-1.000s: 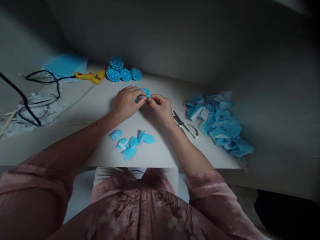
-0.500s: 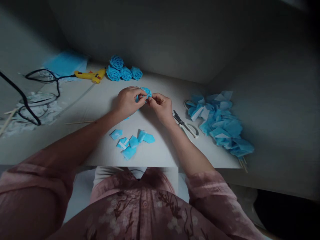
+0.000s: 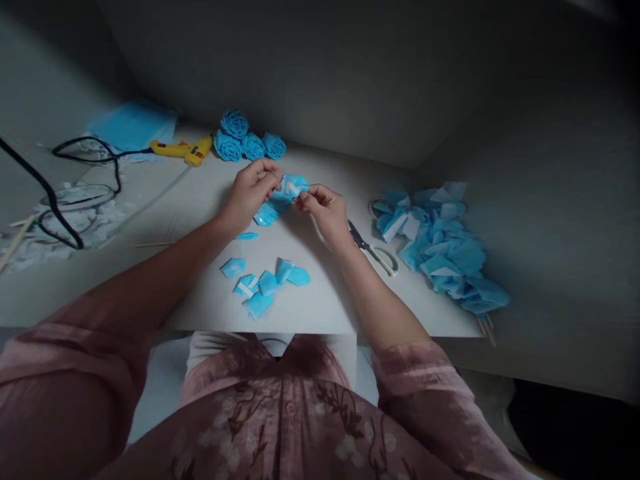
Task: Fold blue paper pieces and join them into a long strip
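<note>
Paper [image 3: 300, 181] sits at twelve o'clock from the chest, pinched in the right hand [image 3: 327, 212]. The left hand [image 3: 250, 190] has just shifted away, baring the white strip [image 3: 292, 189] and leaving the right's hold to steady it; whether the left grips anything, I cannot tell. From the paper, petals [image 3: 268, 283] lie at six o'clock, scissors [image 3: 369, 248] at four.
</note>
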The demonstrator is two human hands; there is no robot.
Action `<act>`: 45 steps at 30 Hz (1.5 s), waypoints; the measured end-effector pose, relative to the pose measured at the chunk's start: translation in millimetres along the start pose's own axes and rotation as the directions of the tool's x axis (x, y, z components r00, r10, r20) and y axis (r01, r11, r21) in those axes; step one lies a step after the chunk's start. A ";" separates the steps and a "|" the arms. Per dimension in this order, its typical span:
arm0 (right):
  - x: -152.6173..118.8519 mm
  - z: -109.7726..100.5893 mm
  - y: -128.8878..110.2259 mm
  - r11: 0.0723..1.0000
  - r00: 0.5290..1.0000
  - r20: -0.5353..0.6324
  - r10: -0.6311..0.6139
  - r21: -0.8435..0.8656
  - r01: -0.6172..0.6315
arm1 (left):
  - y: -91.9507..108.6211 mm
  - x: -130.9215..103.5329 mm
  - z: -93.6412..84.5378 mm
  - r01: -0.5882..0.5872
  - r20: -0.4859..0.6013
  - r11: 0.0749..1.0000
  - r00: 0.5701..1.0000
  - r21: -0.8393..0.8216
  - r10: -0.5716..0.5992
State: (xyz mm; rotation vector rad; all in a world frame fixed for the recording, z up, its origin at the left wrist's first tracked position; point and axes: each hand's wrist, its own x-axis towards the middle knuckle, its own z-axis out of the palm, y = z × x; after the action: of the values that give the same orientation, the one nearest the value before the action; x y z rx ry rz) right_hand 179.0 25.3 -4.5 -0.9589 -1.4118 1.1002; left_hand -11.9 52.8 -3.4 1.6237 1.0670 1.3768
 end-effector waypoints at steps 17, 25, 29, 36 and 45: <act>1.0 2.1 -4.0 0.994 0.991 0.084 0.103 0.034 -0.106 | 15.7 -7.1 8.0 0.085 0.184 0.993 0.981 -0.086 -0.068; 0.4 0.3 -7.4 0.989 0.988 0.098 0.117 0.082 -0.125 | 14.0 -7.7 6.9 0.124 0.180 0.985 0.979 -0.120 -0.101; 2.2 -3.1 -3.0 0.985 0.984 0.128 0.123 0.101 -0.136 | 15.0 -6.8 3.9 0.143 0.192 0.980 0.975 -0.139 -0.115; 6.1 -10.9 -0.3 0.965 0.973 0.147 0.179 0.165 -0.203 | 2.9 1.2 -0.6 0.086 0.107 0.991 0.991 -0.100 -0.075; 8.0 -10.2 4.1 0.997 0.997 0.004 0.073 -0.010 -0.073 | -0.4 0.3 2.2 0.074 0.021 0.989 0.997 -0.131 -0.072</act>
State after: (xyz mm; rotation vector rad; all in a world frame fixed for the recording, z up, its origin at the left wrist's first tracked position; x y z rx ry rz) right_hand 188.0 35.2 -6.3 -1.0226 -1.3957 1.1507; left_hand -9.8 53.1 -3.9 1.4836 0.9949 1.3544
